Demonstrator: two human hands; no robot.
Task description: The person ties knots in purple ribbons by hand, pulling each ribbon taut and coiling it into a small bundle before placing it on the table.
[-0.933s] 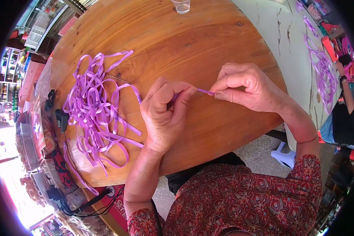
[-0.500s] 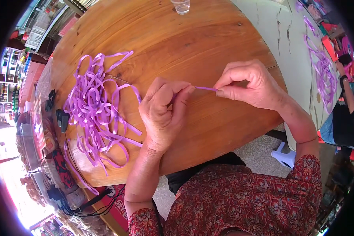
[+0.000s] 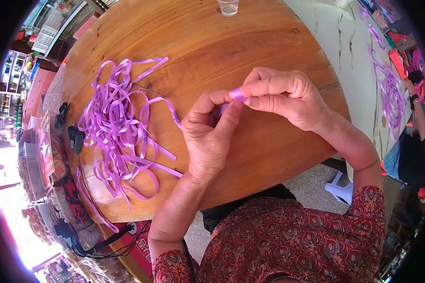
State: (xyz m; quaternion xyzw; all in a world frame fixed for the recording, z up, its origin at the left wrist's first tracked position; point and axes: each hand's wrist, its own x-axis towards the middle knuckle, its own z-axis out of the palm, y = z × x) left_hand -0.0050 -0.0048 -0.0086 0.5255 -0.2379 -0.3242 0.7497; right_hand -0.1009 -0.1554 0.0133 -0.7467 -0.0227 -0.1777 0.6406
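Above the middle of the wooden table [image 3: 269, 47], my left hand [image 3: 210, 132] pinches a purple ribbon [image 3: 237, 95] between thumb and forefinger. My right hand [image 3: 288, 99] closes on the same ribbon, its fingertips almost touching the left ones. A short flat loop of ribbon shows between the two hands; how it is folded or knotted there is hidden by the fingers. From behind my left hand, strands lead to a tangled heap of purple ribbon [image 3: 113, 113] on the table's left side. A thin wire-like piece lies at the heap's upper right.
A clear plastic cup [image 3: 228, 7] stands at the table's far edge. Black clips [image 3: 75, 137] lie at the left edge. On the white marbled table [image 3: 323, 28] to the right lies more purple ribbon [image 3: 389, 92], near another person's arm [image 3: 419, 120]. A white stool [image 3: 340, 188] stands below.
My right hand has come in toward my left, closing the gap between them. The stretched ribbon is now a short wide loop at the fingertips.
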